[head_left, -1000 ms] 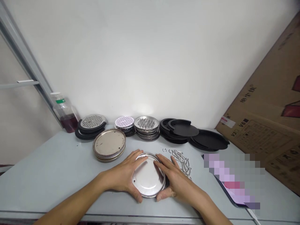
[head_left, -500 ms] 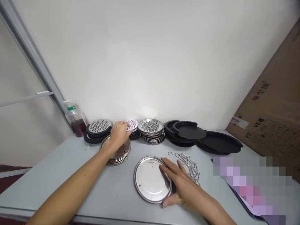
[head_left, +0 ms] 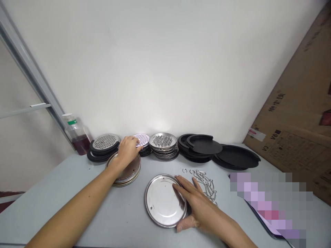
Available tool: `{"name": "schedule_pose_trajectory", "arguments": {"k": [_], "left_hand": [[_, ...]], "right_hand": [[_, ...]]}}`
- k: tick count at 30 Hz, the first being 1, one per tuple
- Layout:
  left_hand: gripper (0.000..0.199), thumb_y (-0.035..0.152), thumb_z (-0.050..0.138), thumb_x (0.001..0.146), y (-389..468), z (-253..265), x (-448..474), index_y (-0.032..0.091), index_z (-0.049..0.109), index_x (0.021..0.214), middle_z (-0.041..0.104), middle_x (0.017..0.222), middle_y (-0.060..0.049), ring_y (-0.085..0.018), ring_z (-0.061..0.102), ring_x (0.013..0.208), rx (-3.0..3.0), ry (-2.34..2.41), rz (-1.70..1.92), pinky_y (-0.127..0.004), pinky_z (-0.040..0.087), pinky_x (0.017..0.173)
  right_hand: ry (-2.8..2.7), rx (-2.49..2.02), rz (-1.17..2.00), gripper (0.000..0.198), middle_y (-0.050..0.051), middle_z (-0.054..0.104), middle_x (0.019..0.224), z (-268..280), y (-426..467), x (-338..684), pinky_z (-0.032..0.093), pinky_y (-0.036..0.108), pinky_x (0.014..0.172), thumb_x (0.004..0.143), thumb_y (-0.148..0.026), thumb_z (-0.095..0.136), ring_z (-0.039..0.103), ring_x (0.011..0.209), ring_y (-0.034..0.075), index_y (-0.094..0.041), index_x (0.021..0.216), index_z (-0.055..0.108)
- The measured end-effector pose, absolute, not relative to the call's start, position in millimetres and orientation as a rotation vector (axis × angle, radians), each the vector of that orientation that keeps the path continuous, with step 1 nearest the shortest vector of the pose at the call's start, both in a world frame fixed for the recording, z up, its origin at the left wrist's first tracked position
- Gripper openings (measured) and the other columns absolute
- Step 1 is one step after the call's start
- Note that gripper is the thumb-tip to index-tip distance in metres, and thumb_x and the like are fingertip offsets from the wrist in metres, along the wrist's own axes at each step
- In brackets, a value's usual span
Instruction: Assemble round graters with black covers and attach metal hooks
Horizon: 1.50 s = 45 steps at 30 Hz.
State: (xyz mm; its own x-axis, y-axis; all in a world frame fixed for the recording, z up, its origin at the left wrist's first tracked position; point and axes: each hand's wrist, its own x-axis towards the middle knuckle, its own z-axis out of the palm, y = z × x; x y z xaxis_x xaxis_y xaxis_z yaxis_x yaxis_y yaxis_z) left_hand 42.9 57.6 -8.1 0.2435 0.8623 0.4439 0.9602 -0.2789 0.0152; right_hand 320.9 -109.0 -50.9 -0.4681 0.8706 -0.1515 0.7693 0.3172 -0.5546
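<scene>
My left hand point(head_left: 127, 148) reaches over a stack of round metal plates point(head_left: 126, 181) to a pale, perforated disc point(head_left: 142, 139) on a short dark stack. Its thumb and index finger are closed at the near edge of that disc; its other fingers are partly hidden. On the table in front of me lies a shiny round metal plate point(head_left: 165, 203) with a raised rim and small holes. My right hand point(head_left: 195, 203) grips this plate's right side, fingers over the rim and thumb at the lower edge. Wire hooks point(head_left: 207, 187) lie scattered just beyond the right hand.
Along the wall stand a holed grey disc on black rings point(head_left: 104, 143), a stack topped by a spiked metal disc point(head_left: 163, 141), and black trays point(head_left: 204, 144). A bottle of dark red liquid point(head_left: 80, 143) is at left, a cardboard box point(head_left: 292, 120) at right. A blurred patch covers the right front.
The whole view has shifted slightly left and down. Both hands keep nearly the same place relative to the perforated disc and the metal plate.
</scene>
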Motion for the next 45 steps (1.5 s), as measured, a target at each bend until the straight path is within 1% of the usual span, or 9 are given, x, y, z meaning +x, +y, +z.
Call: {"name": "schedule_pose_trajectory", "arguments": {"k": [9, 15, 22, 26, 30, 34, 39, 42, 45], "left_hand": [[0.012, 0.029, 0.070, 0.084, 52.4, -5.8, 40.5, 0.019, 0.070, 0.091, 0.071, 0.105, -0.010, -0.030, 0.061, 0.105, -2.325, -1.627, -0.611, -0.040, 0.046, 0.092], [0.016, 0.035, 0.075, 0.081, 48.0, 5.9, 36.3, 0.020, 0.069, 0.082, 0.070, 0.113, -0.008, -0.030, 0.059, 0.110, -2.337, -1.614, -0.724, -0.040, 0.045, 0.097], [0.019, 0.036, 0.079, 0.078, -3.9, 21.5, 45.1, 0.022, 0.067, 0.081, 0.069, 0.115, -0.005, -0.028, 0.059, 0.110, -2.433, -1.404, -0.958, -0.042, 0.046, 0.097], [0.018, 0.032, 0.081, 0.076, -48.1, 10.5, 64.3, 0.021, 0.067, 0.081, 0.067, 0.118, -0.006, -0.028, 0.060, 0.110, -2.643, -1.211, -0.967, -0.045, 0.048, 0.096], [0.023, 0.028, 0.084, 0.072, -73.8, -12.7, 82.4, 0.021, 0.065, 0.083, 0.068, 0.117, -0.008, -0.031, 0.060, 0.109, -2.846, -1.059, -0.859, -0.051, 0.048, 0.097], [0.027, 0.030, 0.087, 0.069, -81.1, -34.2, 93.3, 0.020, 0.064, 0.080, 0.069, 0.115, -0.009, -0.033, 0.060, 0.109, -2.958, -0.976, -0.712, -0.056, 0.046, 0.100], [0.028, 0.033, 0.086, 0.070, -75.5, -46.4, 95.2, 0.019, 0.064, 0.081, 0.068, 0.116, -0.010, -0.033, 0.059, 0.111, -3.035, -0.916, -0.687, -0.054, 0.046, 0.102], [0.026, 0.035, 0.082, 0.075, -65.4, -41.4, 91.2, 0.020, 0.063, 0.084, 0.066, 0.120, -0.009, -0.031, 0.056, 0.116, -3.037, -0.785, -0.724, -0.052, 0.042, 0.106], [0.022, 0.036, 0.074, 0.084, -56.5, -29.8, 88.0, 0.019, 0.063, 0.091, 0.064, 0.125, -0.009, -0.029, 0.053, 0.121, -3.016, -0.600, -0.704, -0.051, 0.039, 0.109]], "right_hand": [[-2.411, -1.507, 0.865, 0.114, 0.023, 0.017, 0.160, -51.4, -108.7, 321.5, -0.005, 0.059, 0.119, 0.063, -0.070, 0.076, 0.009, 0.150, 0.037, -0.010, 0.151, 0.035], [-2.397, -1.470, 0.845, 0.114, 0.023, 0.018, 0.160, -56.2, -108.4, 323.8, -0.004, 0.060, 0.119, 0.062, -0.070, 0.076, 0.010, 0.149, 0.039, -0.011, 0.151, 0.035], [-2.397, -1.422, 0.809, 0.117, 0.022, 0.020, 0.160, -62.4, -107.4, 326.0, -0.005, 0.060, 0.119, 0.060, -0.074, 0.075, 0.012, 0.149, 0.039, -0.012, 0.151, 0.036], [-2.376, -1.398, 0.825, 0.120, 0.021, 0.017, 0.161, -65.8, -106.7, 328.6, -0.005, 0.057, 0.119, 0.060, -0.070, 0.077, 0.010, 0.150, 0.036, -0.014, 0.154, 0.029], [-2.301, -1.343, 0.829, 0.122, 0.017, 0.022, 0.161, -62.8, -107.9, 329.0, -0.003, 0.056, 0.120, 0.062, -0.060, 0.081, 0.018, 0.149, 0.035, -0.019, 0.157, 0.016], [-2.263, -1.357, 0.833, 0.119, 0.016, 0.027, 0.160, -62.4, -107.5, 326.8, -0.004, 0.057, 0.119, 0.063, -0.055, 0.081, 0.023, 0.148, 0.035, -0.022, 0.156, 0.016], [-2.262, -1.379, 0.819, 0.125, 0.019, 0.028, 0.159, -69.5, -105.6, 327.8, -0.001, 0.060, 0.119, 0.059, -0.063, 0.082, 0.023, 0.147, 0.038, -0.018, 0.157, 0.018], [-2.156, -1.363, 0.762, 0.115, 0.018, 0.034, 0.157, -70.1, -107.3, 328.9, 0.006, 0.059, 0.120, 0.061, -0.069, 0.079, 0.028, 0.145, 0.038, -0.020, 0.153, 0.031], [-1.867, -1.312, 0.727, 0.074, 0.013, 0.051, 0.146, -66.5, -108.9, 327.5, 0.027, 0.053, 0.117, 0.081, -0.064, 0.066, 0.044, 0.137, 0.034, -0.023, 0.141, 0.051]]}}
